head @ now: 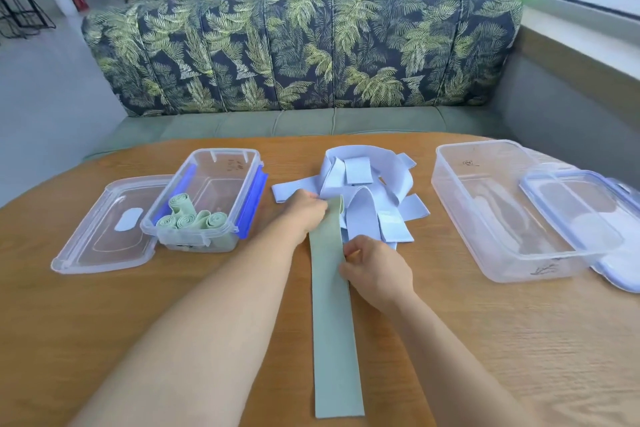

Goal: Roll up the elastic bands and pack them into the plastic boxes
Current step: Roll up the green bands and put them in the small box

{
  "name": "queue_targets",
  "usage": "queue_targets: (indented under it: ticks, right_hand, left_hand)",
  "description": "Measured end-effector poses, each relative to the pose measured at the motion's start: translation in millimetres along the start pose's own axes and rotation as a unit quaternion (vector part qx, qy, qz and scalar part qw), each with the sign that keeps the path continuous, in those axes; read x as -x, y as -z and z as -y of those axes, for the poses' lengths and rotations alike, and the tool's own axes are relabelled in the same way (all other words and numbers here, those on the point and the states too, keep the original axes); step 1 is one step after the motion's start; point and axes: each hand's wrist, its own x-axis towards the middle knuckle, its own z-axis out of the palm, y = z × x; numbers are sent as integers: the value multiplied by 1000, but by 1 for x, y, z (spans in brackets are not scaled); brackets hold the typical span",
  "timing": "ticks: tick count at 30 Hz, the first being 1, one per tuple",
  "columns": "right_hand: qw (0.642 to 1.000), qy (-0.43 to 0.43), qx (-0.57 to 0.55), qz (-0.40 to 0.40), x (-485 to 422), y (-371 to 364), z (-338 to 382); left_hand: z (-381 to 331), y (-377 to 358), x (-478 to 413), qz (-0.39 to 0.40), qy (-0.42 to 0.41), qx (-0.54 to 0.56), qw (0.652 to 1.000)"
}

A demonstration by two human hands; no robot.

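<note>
On the table (485,340), left hand (306,210) grips the band (333,322) at its far end, right hand (377,270) pinches its edge, seemingly ready for tight rolling.

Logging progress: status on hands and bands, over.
Left hand grips green band at far end; right hand pinches its edge. Flat, unrolled. Green rolls in small box. Blue pile crowds far end.

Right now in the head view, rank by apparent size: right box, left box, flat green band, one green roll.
1. right box
2. left box and flat green band: unranked, the band lies nearer the camera
3. green roll
</note>
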Motion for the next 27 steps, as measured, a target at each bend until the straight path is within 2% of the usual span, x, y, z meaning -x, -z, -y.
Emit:
queue_targets:
  ticks: [8, 11, 13, 17, 21, 27]
  right_hand:
    - [1000, -15, -15, 5, 9, -1, 11]
    - [999, -15, 8, 35, 17, -6, 19]
    - [998, -12, 16, 51, 22, -10, 24]
    - [999, -23, 24, 36, 29, -14, 29]
    - [1000, -18, -4, 6, 29, -14, 26]
    - [995, -23, -91, 38, 21, -6, 16]
  left_hand:
    - [7, 14, 17, -47, -29, 82, 995]
    - [12, 28, 22, -113, -58, 66, 990]
    - [12, 37, 26, -126, -74, 49, 988]
    - [12, 42, 34, -104, -70, 28, 992]
    - [15, 37, 37, -47, -62, 28, 997]
    - [33, 35, 52, -50, -80, -22, 995]
